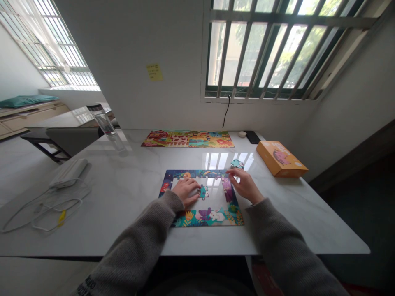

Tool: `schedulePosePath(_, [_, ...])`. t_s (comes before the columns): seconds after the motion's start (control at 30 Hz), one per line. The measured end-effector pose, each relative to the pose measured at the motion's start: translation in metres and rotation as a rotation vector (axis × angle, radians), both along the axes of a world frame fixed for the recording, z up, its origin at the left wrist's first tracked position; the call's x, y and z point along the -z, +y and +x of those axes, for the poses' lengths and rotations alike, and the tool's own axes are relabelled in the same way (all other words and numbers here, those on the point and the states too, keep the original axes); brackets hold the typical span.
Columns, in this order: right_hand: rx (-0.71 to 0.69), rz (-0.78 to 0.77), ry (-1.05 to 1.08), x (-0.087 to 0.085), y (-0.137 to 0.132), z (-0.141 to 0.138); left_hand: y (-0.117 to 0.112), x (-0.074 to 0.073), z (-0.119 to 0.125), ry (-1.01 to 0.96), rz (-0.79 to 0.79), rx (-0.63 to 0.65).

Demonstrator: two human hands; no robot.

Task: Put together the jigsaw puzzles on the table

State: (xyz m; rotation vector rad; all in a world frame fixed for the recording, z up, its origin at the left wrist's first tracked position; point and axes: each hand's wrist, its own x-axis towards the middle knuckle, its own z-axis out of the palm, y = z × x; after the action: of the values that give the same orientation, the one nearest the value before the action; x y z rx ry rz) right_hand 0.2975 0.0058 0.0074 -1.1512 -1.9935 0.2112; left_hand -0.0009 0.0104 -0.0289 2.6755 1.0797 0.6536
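A jigsaw puzzle border (pixel 203 222) lies on the white marbled table, its picture showing a white rabbit, plants and purple shapes. Inside it the table surface shows around a teal puzzle piece (pixel 203 192). My left hand (pixel 187 191) rests over the left inside of the border with fingers stretched out, their tips beside the teal piece; whether they touch it I cannot tell. Over the border's upper right corner, my right hand (pixel 243 183) hovers or rests with curved fingers, thumb and forefinger apart. Just beyond it are loose teal puzzle pieces (pixel 237 163).
Against the wall lies a long assembled farm puzzle (pixel 188 139). An orange box (pixel 280 159) stands at right, near a black phone-like object (pixel 253 137) and a small white round object (pixel 242 134). At left are a clear bottle (pixel 103 120) and a white device (pixel 69 172) with cables.
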Motion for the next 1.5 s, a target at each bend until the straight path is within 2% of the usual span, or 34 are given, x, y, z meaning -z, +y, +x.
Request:
schedulePosePath(0.3, [-0.085, -0.083, -0.067, 0.009, -0.006, -0.020, -0.004, -0.004, 0.005, 0.021, -0.010, -0.033])
schedulePosePath(0.67, [-0.098, -0.083, -0.072, 0.011, -0.007, -0.021, -0.003, -0.009, 0.003, -0.007, -0.035, 0.063])
schedulePosePath(1.07, [-0.124, -0.104, -0.091, 0.014, -0.008, -0.024, -0.013, -0.008, -0.013, 0.017, -0.079, 0.108])
schedulePosePath(1.5, [-0.127, -0.132, -0.139, 0.020, -0.007, -0.024, -0.019, -0.013, -0.013, 0.064, -0.106, 0.089])
